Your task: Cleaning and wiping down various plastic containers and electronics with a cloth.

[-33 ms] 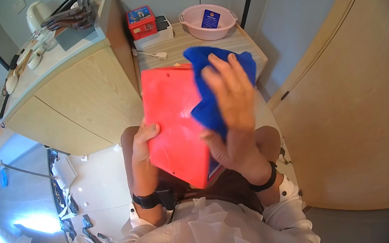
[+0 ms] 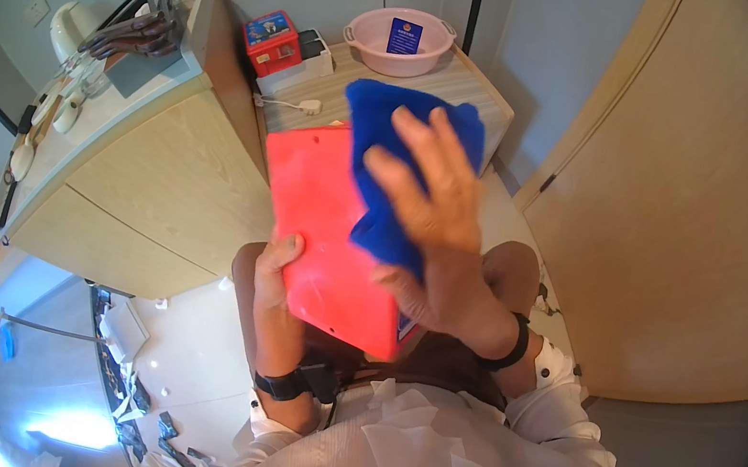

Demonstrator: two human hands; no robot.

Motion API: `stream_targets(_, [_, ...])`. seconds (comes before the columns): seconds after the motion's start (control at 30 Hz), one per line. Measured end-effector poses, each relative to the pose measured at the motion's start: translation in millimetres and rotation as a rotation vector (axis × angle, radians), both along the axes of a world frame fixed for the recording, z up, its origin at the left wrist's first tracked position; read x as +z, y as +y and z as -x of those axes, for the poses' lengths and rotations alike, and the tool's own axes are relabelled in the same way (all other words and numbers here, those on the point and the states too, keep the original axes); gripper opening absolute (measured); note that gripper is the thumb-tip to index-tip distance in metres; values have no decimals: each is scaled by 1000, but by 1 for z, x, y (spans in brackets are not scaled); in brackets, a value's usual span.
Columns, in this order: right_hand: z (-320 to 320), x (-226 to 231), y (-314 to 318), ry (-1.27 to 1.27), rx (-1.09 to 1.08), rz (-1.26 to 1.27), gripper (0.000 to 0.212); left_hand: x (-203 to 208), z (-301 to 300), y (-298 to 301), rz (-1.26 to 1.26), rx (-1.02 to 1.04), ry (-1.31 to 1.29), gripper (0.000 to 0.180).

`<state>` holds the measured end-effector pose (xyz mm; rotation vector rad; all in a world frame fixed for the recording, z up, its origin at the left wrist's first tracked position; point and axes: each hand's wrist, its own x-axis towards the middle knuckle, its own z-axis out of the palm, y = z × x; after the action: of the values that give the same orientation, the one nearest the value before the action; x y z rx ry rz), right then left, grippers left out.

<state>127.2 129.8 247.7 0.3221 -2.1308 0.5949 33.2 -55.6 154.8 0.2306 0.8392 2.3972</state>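
A red plastic box (image 2: 322, 226) with smooth faces and small corner holes is held tilted above my lap. My left hand (image 2: 280, 268) grips its left edge, thumb on the upper face and the other fingers hidden beneath. A blue cloth (image 2: 384, 134) lies over the box's upper right part. My right hand (image 2: 440, 214) lies on the cloth with its fingers stretched and spread, slightly blurred, pressing it against the box. The thumb of that hand is near the box's right edge, where a bit of dark label shows.
Ahead is a low wooden table (image 2: 362, 87) with a pink basin (image 2: 410, 57), a smaller red box (image 2: 273, 43), a white tray (image 2: 296, 77) and a white plug (image 2: 312, 107). A counter (image 2: 162, 96) with knives (image 2: 138, 34) stands left, a wooden door (image 2: 684, 231) right.
My right hand and the blue cloth have shifted slightly left across the red box. The box has moved a little left too, still in my left hand.
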Motion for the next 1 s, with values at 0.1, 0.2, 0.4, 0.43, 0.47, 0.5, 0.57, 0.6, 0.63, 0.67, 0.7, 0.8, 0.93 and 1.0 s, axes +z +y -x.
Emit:
stream_targets(0.1, [-7, -5, -16, -39, 126, -25, 68, 1, -1, -1, -36, 117, -55, 71])
stream_targets(0.2, [-15, -11, -30, -99, 186, -115, 67, -2, 4, -10, -22, 161, -45, 67])
stream_targets(0.4, [-26, -17, -43, -116, 282, -14, 59, 15, -1, -9, 113, 238, -3, 67])
stream_targets(0.43, [-28, -19, -46, -126, 293, -16, 58, 19, -3, -9, 104, 218, -15, 67])
stream_targets(0.47, [-29, -19, -50, -106, 277, -4, 54, 12, 4, -10, -130, 57, -66, 66])
stream_targets(0.5, [-31, -20, -52, -106, 277, -5, 54, 12, 4, -9, -131, 57, -66, 66])
stream_targets(0.57, [-32, -26, -55, -53, 252, -7, 44, 18, 0, -3, 1, 153, -110, 58])
stream_targets(0.6, [-32, -30, -57, -53, 254, -7, 44, 16, 3, -5, -3, 161, -122, 60])
stream_targets(0.63, [-30, -36, -59, 3, 201, -54, 42, 19, 3, -3, -4, 158, -123, 60])
stream_targets(0.67, [-29, -40, -60, 58, 147, -101, 41, 24, 2, -2, -44, 166, -159, 59])
stream_targets(0.7, [-28, -41, -59, 58, 145, -102, 41, 27, 1, -1, -85, 173, -195, 58])
stream_targets(0.8, [-23, -46, -57, 153, 49, -173, 39, 26, 2, 0, -76, 96, -226, 55])
stream_targets(0.93, [-16, -53, -57, 255, -127, -286, 41, 41, -5, 10, -32, 82, -177, 54])
stream_targets(1.0, [-13, -56, -57, 283, -179, -324, 43, 46, -9, 12, -28, 88, -181, 50])
